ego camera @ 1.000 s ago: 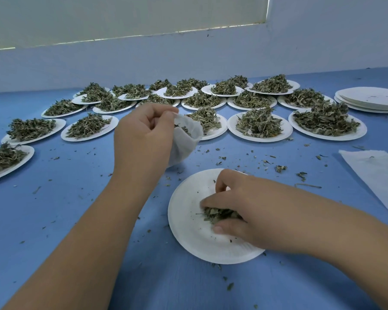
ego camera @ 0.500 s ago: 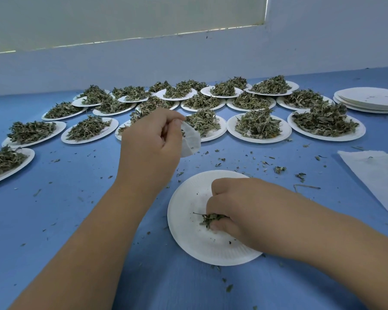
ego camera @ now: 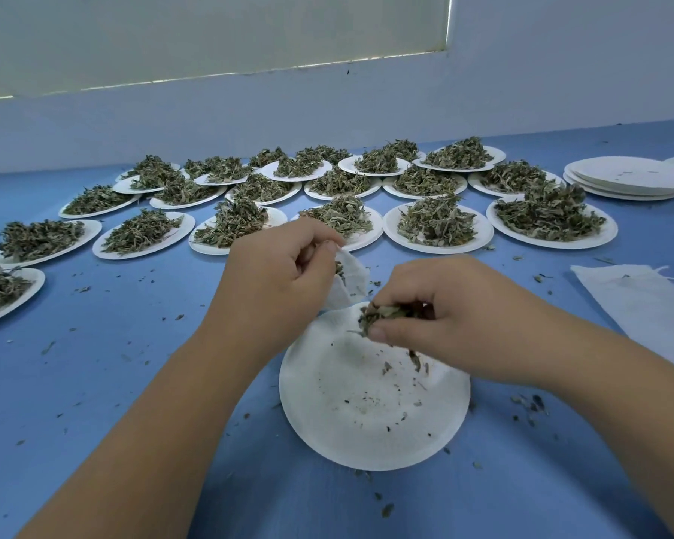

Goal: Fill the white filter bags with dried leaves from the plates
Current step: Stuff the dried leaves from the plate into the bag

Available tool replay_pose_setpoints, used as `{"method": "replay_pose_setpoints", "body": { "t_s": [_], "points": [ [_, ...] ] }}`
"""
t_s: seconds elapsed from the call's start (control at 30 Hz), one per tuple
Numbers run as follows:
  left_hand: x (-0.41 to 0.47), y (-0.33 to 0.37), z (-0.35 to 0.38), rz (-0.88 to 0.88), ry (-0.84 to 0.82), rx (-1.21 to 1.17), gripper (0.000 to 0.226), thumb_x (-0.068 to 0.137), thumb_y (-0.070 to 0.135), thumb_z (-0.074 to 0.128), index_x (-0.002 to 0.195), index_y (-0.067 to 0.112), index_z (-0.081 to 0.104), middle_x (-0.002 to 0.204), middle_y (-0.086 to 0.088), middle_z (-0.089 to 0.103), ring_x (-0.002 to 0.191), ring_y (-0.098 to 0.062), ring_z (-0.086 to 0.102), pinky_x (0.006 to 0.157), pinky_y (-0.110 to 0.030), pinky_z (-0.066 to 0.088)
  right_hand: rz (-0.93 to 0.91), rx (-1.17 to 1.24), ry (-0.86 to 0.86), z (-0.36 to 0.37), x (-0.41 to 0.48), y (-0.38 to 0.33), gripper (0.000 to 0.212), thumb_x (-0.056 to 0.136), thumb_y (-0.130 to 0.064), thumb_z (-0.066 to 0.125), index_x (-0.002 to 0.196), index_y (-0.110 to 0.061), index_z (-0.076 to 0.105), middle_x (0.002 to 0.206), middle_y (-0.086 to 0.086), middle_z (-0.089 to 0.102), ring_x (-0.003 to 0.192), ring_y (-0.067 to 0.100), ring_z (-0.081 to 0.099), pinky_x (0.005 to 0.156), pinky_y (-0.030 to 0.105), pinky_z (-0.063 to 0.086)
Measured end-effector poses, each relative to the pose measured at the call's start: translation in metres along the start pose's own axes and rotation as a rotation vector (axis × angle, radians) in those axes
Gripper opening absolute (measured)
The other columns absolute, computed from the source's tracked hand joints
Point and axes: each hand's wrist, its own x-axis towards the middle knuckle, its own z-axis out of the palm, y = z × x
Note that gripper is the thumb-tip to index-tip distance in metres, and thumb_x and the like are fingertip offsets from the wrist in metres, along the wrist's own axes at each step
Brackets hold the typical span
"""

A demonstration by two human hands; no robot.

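Observation:
My left hand (ego camera: 277,274) holds a white filter bag (ego camera: 349,280) by its mouth, just above the far rim of a near paper plate (ego camera: 366,429). That plate carries only crumbs. My right hand (ego camera: 440,320) pinches a clump of dried leaves (ego camera: 382,315) lifted off the plate, a little to the right of the bag's opening. A few leaf bits show inside the bag.
Several plates heaped with dried leaves (ego camera: 436,223) cover the far half of the blue table (ego camera: 113,363). A stack of bare plates (ego camera: 627,178) sits far right. Flat white filter bags (ego camera: 642,305) lie at the right edge. Leaf crumbs are scattered around.
My right hand gathered the last leaves and rose off the plate toward the bag. My left hand came down and nearer with the bag, close to the plate's rim.

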Motion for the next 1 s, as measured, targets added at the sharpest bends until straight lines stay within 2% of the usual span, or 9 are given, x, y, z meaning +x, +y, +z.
{"method": "replay_pose_setpoints", "body": {
  "t_s": [0.13,0.27,0.37,0.53,0.63,0.8,0.9,1.0],
  "points": [
    [-0.001,0.002,0.001,0.006,-0.026,-0.002,0.017,0.092,0.006,0.06,0.09,0.016,0.073,0.051,-0.008,0.048,0.046,-0.005,0.041,0.048,-0.007,0.029,0.006,0.013,0.168,-0.002,0.001,0.002,0.025,0.084,-0.037,0.066,0.072,-0.015,0.067,0.068,-0.001,0.057,0.064,0.013,0.055,0.059,0.027,0.043],
    [-0.003,0.005,0.003,0.001,-0.06,-0.013,0.016,0.09,0.01,0.06,0.09,0.017,0.074,0.05,-0.003,0.048,0.048,-0.006,0.043,0.048,-0.009,0.03,0.013,-0.061,0.247,0.0,0.002,0.001,0.029,0.086,-0.036,0.062,0.072,-0.011,0.066,0.068,-0.001,0.055,0.07,0.013,0.052,0.062,0.026,0.04],
    [-0.005,0.008,0.006,-0.017,-0.073,-0.036,0.017,0.089,0.011,0.06,0.087,0.02,0.074,0.051,-0.005,0.049,0.049,-0.011,0.044,0.048,-0.012,0.033,0.053,-0.175,0.208,0.004,0.004,-0.001,0.032,0.09,-0.036,0.059,0.07,-0.01,0.062,0.071,0.0,0.051,0.067,0.013,0.05,0.065,0.032,0.042],
    [-0.008,0.013,0.011,-0.039,-0.089,-0.058,0.019,0.089,0.006,0.062,0.087,0.02,0.075,0.057,-0.005,0.051,0.046,-0.004,0.042,0.048,-0.006,0.031,0.107,-0.364,0.111,0.011,0.005,-0.006,0.032,0.097,-0.035,0.049,0.069,-0.022,0.04,0.076,-0.008,0.034,0.077,0.018,0.046,0.067,0.034,0.041],
    [-0.01,0.015,0.015,-0.069,-0.098,-0.067,0.02,0.088,0.007,0.062,0.086,0.022,0.075,0.057,-0.004,0.051,0.046,-0.003,0.042,0.048,-0.006,0.032,0.137,-0.464,0.08,0.015,0.006,-0.008,0.025,0.099,-0.032,0.044,0.076,-0.023,0.042,0.077,-0.007,0.029,0.073,0.019,0.046,0.061,0.032,0.038],
    [-0.012,0.019,0.018,-0.105,-0.112,-0.089,0.021,0.088,0.008,0.062,0.084,0.025,0.074,0.058,-0.006,0.053,0.047,-0.002,0.044,0.05,-0.006,0.033,0.202,-0.567,0.068,0.02,0.008,-0.01,0.012,0.094,-0.02,0.053,0.083,-0.019,0.057,0.078,-0.006,0.029,0.064,0.017,0.046,0.05,0.029,0.032],
    [-0.013,0.022,0.02,-0.113,-0.125,-0.092,0.021,0.087,0.007,0.062,0.082,0.024,0.074,0.057,-0.005,0.053,0.048,-0.002,0.045,0.05,-0.006,0.034,0.229,-0.584,0.059,0.022,0.009,-0.012,0.019,0.092,-0.02,0.055,0.076,-0.023,0.045,0.075,-0.007,0.023,0.057,0.011,0.034,0.045,0.027,0.025],
    [-0.013,0.024,0.022,-0.114,-0.145,-0.077,0.021,0.087,0.008,0.062,0.082,0.023,0.075,0.055,-0.001,0.052,0.049,-0.003,0.046,0.052,-0.008,0.035,0.218,-0.585,0.097,0.025,0.008,-0.012,0.028,0.091,-0.018,0.055,0.07,-0.026,0.038,0.074,-0.007,0.025,0.055,0.01,0.032,0.044,0.027,0.021]
  ]
}}
